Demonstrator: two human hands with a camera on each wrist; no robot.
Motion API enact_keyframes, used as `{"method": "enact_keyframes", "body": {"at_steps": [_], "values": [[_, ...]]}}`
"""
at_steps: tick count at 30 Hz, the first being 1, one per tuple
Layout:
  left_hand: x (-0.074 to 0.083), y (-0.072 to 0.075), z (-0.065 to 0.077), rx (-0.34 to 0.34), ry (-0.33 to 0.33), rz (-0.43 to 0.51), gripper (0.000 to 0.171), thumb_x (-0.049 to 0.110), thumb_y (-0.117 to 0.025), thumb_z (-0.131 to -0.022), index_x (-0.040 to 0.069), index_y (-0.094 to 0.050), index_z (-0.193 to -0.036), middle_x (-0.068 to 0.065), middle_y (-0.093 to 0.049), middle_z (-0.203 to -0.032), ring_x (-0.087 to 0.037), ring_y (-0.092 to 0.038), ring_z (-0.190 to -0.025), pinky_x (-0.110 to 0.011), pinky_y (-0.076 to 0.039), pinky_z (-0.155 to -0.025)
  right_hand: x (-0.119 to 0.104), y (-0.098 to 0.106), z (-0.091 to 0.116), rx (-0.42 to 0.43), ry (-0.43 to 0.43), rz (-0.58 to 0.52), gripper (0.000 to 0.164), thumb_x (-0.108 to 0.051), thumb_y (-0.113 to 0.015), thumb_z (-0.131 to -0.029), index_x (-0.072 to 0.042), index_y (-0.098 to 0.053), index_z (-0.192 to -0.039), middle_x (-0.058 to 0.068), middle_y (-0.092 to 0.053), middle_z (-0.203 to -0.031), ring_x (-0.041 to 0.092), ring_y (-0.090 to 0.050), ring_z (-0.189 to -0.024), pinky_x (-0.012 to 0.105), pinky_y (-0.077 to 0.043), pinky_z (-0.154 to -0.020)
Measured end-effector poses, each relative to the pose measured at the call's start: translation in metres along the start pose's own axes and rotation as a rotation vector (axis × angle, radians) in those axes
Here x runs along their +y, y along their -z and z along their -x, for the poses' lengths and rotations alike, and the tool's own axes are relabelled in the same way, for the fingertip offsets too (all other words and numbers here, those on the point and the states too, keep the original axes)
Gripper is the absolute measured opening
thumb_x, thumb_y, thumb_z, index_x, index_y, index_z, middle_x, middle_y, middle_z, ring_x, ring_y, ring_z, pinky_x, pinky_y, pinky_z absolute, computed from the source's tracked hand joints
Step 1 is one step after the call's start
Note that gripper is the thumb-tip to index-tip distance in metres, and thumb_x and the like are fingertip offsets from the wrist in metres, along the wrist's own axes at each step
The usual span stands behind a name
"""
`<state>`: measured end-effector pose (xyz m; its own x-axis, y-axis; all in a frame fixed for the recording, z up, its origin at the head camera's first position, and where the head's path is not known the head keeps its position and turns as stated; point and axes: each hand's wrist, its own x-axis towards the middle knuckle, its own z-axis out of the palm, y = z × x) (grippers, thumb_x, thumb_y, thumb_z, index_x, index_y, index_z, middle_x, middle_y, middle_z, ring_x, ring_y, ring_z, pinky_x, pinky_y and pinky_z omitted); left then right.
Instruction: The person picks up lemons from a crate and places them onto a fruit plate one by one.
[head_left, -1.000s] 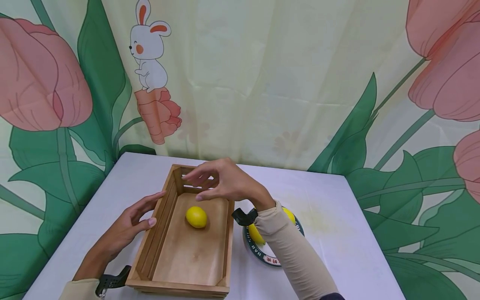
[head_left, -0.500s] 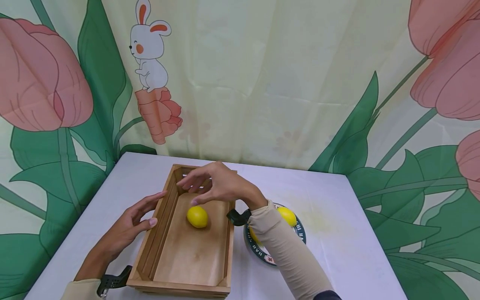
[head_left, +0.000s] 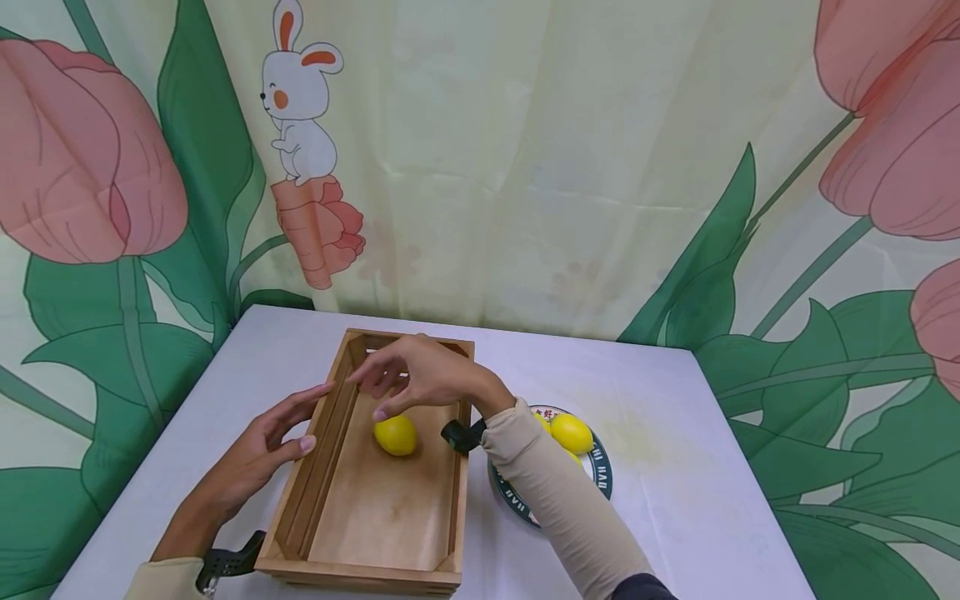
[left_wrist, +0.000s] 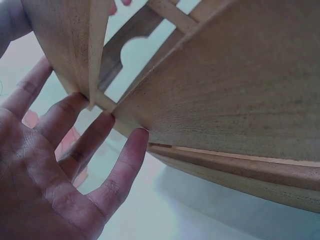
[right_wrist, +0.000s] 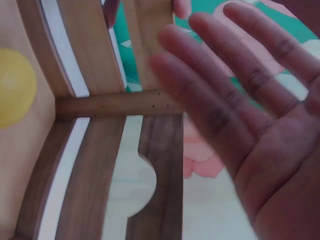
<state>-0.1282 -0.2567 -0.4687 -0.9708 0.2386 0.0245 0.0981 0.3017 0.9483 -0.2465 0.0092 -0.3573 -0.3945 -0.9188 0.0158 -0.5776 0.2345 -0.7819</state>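
Observation:
A yellow lemon lies on the floor of a wooden crate, towards its far half. Above it hovers my right hand, fingers loosely bent, with nothing held. The right wrist view has the lemon at the left edge, apart from the right hand. My left hand rests against the crate's left side. In the left wrist view, fingertips of the left hand touch the slatted wood with the fingers spread.
Right of the crate stands a round plate with a dark lettered rim. Several lemons lie on it, partly behind the right sleeve. The white tabletop ends at a curtain printed with tulips and a rabbit.
My right hand has moved slightly left and down, now just over the lemon in the crate. More of the plate's lemons show past the sleeve. The left hand stays against the crate.

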Motion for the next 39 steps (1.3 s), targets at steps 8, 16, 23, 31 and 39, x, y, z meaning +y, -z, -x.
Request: {"method": "enact_keyframes", "body": {"at_steps": [8, 16, 23, 31, 39], "values": [[0.004, 0.001, -0.001, -0.007, -0.017, -0.015, 0.060, 0.020, -0.058, -0.100, 0.034, -0.034, -0.154, 0.003, -0.029, -0.163, -0.042, -0.027, -0.147, -0.076, -0.036, -0.103, 0.004, 0.000, -0.003, -0.030, -0.009, 0.041, 0.046, -0.023, -0.083, -0.081, -0.018, -0.068, -0.124, -0.010, -0.070, -0.105, 0.015, -0.069, -0.101, 0.023, -0.057, -0.090], [0.002, 0.001, -0.001, -0.003, -0.007, -0.012, 0.060, 0.021, -0.058, -0.100, 0.034, -0.034, -0.154, 0.003, -0.028, -0.163, -0.042, -0.027, -0.146, -0.077, -0.034, -0.103, 0.010, -0.003, -0.008, -0.043, -0.077, 0.115, 0.046, -0.022, -0.085, -0.079, -0.020, -0.069, -0.123, -0.010, -0.070, -0.110, 0.003, -0.066, -0.100, 0.025, -0.056, -0.094], [0.001, 0.000, 0.000, 0.004, -0.006, -0.015, 0.060, 0.021, -0.058, -0.100, 0.035, -0.035, -0.154, 0.004, -0.029, -0.163, -0.032, -0.031, -0.146, -0.075, -0.036, -0.103, 0.014, -0.009, -0.016, -0.070, -0.142, 0.219, 0.047, -0.023, -0.086, -0.079, -0.022, -0.069, -0.123, -0.008, -0.069, -0.112, 0.004, -0.066, -0.099, 0.017, -0.055, -0.089], [0.002, 0.000, 0.001, -0.003, -0.014, -0.014, 0.061, 0.020, -0.058, -0.100, 0.034, -0.034, -0.154, 0.002, -0.027, -0.164, -0.044, -0.026, -0.146, -0.077, -0.034, -0.103, 0.017, -0.019, -0.025, -0.110, -0.261, 0.269, 0.049, -0.020, -0.087, -0.076, -0.025, -0.070, -0.121, -0.004, -0.071, -0.111, 0.017, -0.067, -0.104, 0.015, -0.053, -0.080], [0.003, 0.000, 0.001, -0.002, -0.010, -0.013, 0.061, 0.020, -0.058, -0.100, 0.034, -0.033, -0.154, 0.003, -0.027, -0.164, -0.042, -0.027, -0.146, -0.079, -0.031, -0.103, 0.022, -0.025, -0.028, -0.154, -0.323, 0.281, 0.049, -0.019, -0.088, -0.075, -0.028, -0.071, -0.120, -0.002, -0.071, -0.114, 0.020, -0.067, -0.106, 0.018, -0.055, -0.076]]}}
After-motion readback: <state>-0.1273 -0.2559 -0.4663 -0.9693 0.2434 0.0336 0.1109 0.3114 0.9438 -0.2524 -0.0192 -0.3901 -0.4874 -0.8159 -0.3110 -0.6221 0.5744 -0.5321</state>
